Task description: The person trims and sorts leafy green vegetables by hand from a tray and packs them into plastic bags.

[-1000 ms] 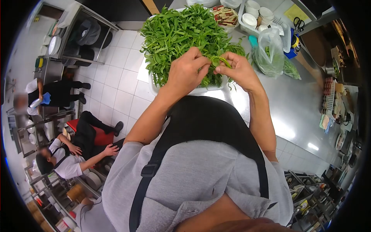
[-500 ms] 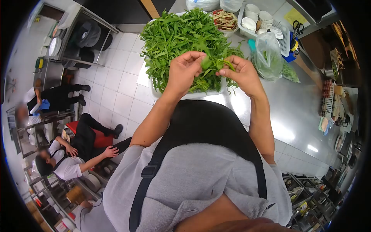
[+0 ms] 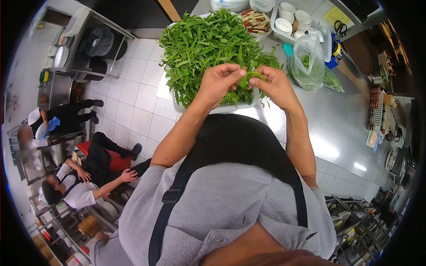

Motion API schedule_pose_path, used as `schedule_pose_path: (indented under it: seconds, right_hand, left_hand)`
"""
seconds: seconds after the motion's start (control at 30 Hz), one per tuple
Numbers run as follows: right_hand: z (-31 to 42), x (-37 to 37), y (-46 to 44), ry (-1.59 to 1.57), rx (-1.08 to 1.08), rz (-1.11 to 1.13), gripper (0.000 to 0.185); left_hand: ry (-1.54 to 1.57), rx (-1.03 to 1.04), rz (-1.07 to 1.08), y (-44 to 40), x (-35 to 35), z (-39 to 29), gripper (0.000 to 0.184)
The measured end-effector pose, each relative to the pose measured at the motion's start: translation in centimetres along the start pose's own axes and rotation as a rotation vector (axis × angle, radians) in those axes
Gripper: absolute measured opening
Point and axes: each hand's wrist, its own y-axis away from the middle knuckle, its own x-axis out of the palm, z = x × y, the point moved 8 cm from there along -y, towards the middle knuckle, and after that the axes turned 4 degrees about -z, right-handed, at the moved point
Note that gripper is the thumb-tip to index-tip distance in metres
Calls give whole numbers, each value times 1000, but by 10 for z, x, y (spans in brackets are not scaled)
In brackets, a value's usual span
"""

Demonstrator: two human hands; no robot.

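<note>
Over the near right part of a white plastic basket (image 3: 179, 107) heaped with long-leaved greens (image 3: 204, 42), both hands work close together. My left hand (image 3: 220, 84) is closed in a pinch on a leafy green sprig (image 3: 245, 81). From the other side, my right hand (image 3: 276, 86) pinches the stems of the same greens between thumb and fingers. The fingertips of the two hands are only slightly apart. Part of the sprig is hidden behind the fingers. Loose greens (image 3: 269, 60) lie by the basket's right side, beyond my right hand.
On the steel counter (image 3: 321, 128) stand a clear plastic bag (image 3: 307, 66) with greens, a tub of wrapped sticks (image 3: 256, 22), and a basket of white cups (image 3: 303, 17). Scissors (image 3: 340, 27) are at the back right. Two people (image 3: 84, 188) (image 3: 57, 117) are off to the left.
My left hand has moved right, closing the gap to my right hand. My right hand has barely shifted, and the sprig is now bunched between the fingertips.
</note>
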Motion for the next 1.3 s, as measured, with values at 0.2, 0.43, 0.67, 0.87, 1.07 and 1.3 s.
schedule_pose_path:
  seconds: [0.2,0.43,0.67,0.87,1.07,1.3]
  right_hand:
    - [9,-36,9,-117,-58,-92,17]
    - [-19,-54,22,-571,-48,-326,23]
    - [-15,-30,21,-400,-57,-244,35]
    - [-23,-40,18,-435,-113,-364,40]
    - [-36,-70,16,-395,-156,-569,30]
    - [-120,-111,0,-181,16,-583,26]
  left_hand:
    - [174,-17,15,3,2,-2,16]
    - [251,38,88,4,17,-16,19]
    - [211,98,103,2,25,-13,16]
    - [110,143,114,0,29,-7,11]
    - [30,197,14,-8,31,7,12]
    - [-47,214,-29,-9,15,8,16]
